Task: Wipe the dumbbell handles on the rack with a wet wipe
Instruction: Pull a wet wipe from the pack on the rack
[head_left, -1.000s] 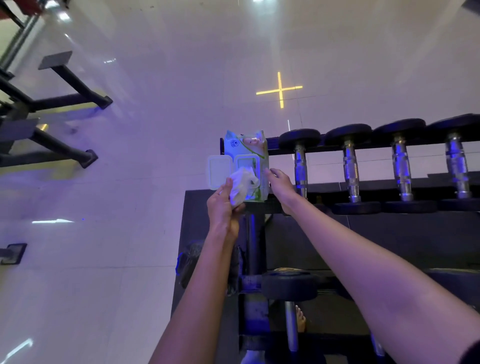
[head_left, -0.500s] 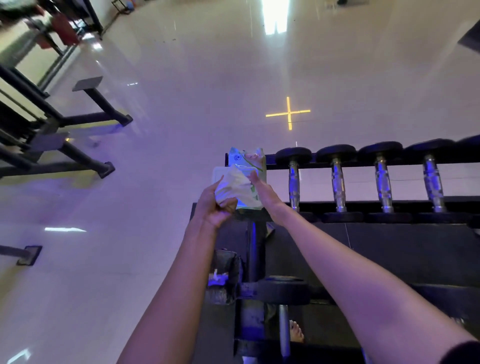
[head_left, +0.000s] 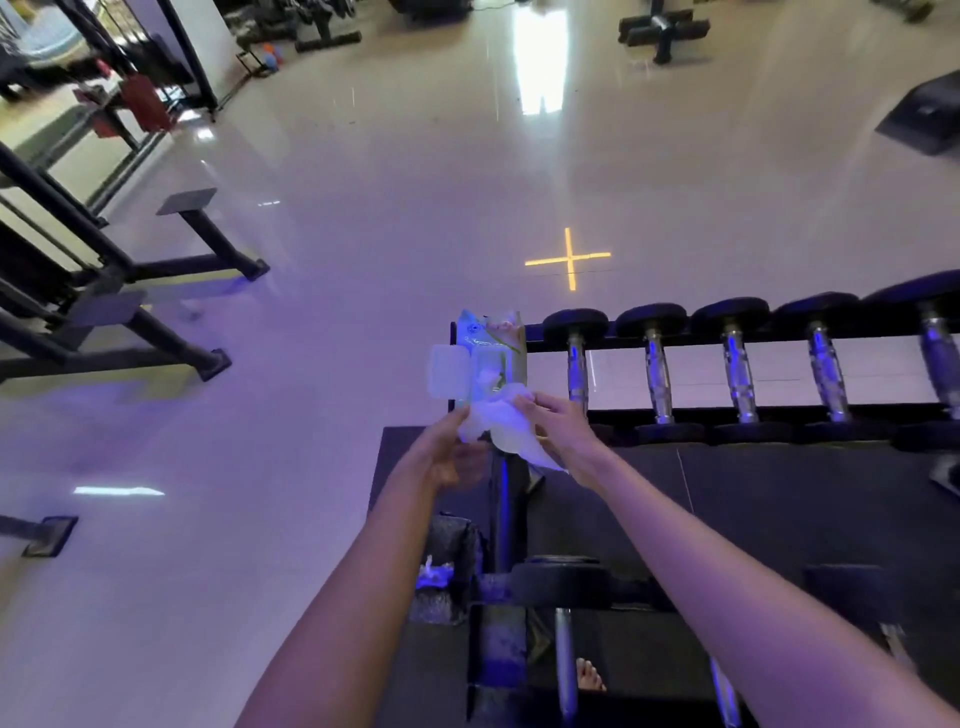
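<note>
A white wet wipe (head_left: 506, 423) hangs between my two hands, just in front of the wipe pack (head_left: 491, 358), whose lid stands flipped open to the left. My left hand (head_left: 452, 449) pinches the wipe's left edge. My right hand (head_left: 563, 431) grips its right side. The pack stands on the left end of the dumbbell rack (head_left: 691, 413). Several dumbbells with chrome handles (head_left: 655, 376) lie in a row on the top tier, to the right of my hands.
A lower tier holds another dumbbell (head_left: 563, 587) below my arms. A black floor mat (head_left: 779, 499) lies under the rack. Black bench frames (head_left: 130, 312) stand at left on the glossy floor. A yellow cross (head_left: 569, 258) marks the floor beyond the rack.
The wipe has come out of the pack and now hangs free in front of it. My right hand has left the pack and taken the wipe's right side. The camera has tilted up.
</note>
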